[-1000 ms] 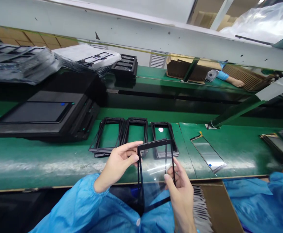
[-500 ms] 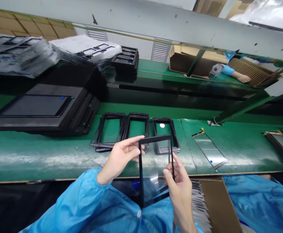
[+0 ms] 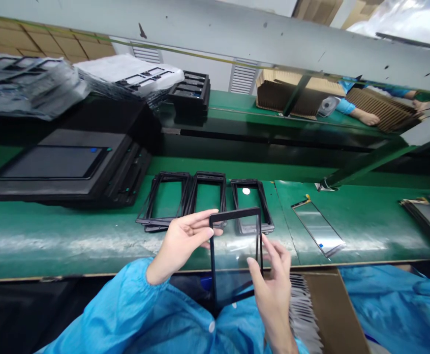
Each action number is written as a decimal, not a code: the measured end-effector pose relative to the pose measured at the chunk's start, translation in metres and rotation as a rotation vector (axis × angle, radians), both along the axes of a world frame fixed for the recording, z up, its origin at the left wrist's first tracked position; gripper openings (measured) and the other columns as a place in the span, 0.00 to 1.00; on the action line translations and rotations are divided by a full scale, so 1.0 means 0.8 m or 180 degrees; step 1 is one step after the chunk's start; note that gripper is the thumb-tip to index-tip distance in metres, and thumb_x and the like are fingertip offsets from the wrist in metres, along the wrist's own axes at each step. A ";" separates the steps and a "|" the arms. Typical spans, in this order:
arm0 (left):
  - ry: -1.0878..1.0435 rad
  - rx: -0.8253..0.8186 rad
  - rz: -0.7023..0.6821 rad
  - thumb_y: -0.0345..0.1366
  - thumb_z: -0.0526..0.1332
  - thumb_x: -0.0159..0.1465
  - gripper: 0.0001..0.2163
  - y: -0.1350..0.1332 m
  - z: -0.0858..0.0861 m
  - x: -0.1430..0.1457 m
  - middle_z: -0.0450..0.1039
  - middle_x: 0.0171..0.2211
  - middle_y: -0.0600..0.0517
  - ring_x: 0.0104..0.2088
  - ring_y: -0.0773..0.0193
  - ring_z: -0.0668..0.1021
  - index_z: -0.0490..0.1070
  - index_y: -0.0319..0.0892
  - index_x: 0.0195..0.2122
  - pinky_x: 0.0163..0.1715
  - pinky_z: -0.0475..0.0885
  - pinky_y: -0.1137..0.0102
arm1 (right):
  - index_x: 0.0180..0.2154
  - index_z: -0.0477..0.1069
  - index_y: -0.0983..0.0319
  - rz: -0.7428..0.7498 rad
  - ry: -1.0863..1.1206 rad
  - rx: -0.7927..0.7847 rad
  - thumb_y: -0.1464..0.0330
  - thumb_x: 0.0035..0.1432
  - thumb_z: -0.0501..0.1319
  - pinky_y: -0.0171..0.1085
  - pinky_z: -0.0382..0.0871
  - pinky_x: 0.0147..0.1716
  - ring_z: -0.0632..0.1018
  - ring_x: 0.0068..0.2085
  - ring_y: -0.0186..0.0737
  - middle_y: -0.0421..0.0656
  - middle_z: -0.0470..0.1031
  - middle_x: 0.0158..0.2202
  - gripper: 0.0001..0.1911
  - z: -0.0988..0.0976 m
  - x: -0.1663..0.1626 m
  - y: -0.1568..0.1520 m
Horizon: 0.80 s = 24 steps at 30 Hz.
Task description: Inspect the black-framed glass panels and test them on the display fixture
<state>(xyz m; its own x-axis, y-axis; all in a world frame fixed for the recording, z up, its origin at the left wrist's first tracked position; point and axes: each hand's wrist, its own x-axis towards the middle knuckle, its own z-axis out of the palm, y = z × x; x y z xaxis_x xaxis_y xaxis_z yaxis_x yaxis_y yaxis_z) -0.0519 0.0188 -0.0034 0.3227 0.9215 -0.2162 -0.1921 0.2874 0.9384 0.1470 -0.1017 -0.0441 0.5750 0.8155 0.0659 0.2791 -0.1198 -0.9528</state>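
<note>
The clear panel (image 3: 233,260) sits between the two hands, tilted in front of the counter's near edge; the left hand (image 3: 178,243) pinches its left edge near the top, while the right hand (image 3: 274,287) grips the right edge, thumb over the face and fingers at the side. It is see-through, rectangular and black-bordered; beyond it, black frames (image 3: 159,224) lie in three loose stacks on the green counter (image 3: 100,250).

The clear panel (image 3: 231,255) is black-bordered, the sleeve (image 3: 119,300) blue, the bench (image 3: 71,231) green.
</note>
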 end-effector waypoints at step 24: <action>0.1122 0.1119 -0.0483 0.40 0.71 0.63 0.17 -0.013 0.008 -0.026 0.84 0.53 0.43 0.48 0.44 0.87 0.85 0.52 0.54 0.41 0.85 0.64 | 0.38 0.83 0.60 0.0523 0.0982 0.0204 0.58 0.61 0.69 0.39 0.83 0.30 0.87 0.26 0.45 0.43 0.85 0.23 0.12 0.070 0.008 0.047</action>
<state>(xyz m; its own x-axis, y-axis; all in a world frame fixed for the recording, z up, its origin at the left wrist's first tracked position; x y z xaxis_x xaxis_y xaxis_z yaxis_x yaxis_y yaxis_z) -0.0729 0.0085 0.0027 0.4217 0.9065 -0.0218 0.1725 -0.0566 0.9834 0.1536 -0.0638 0.0115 0.4372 0.8986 -0.0364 -0.0125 -0.0344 -0.9993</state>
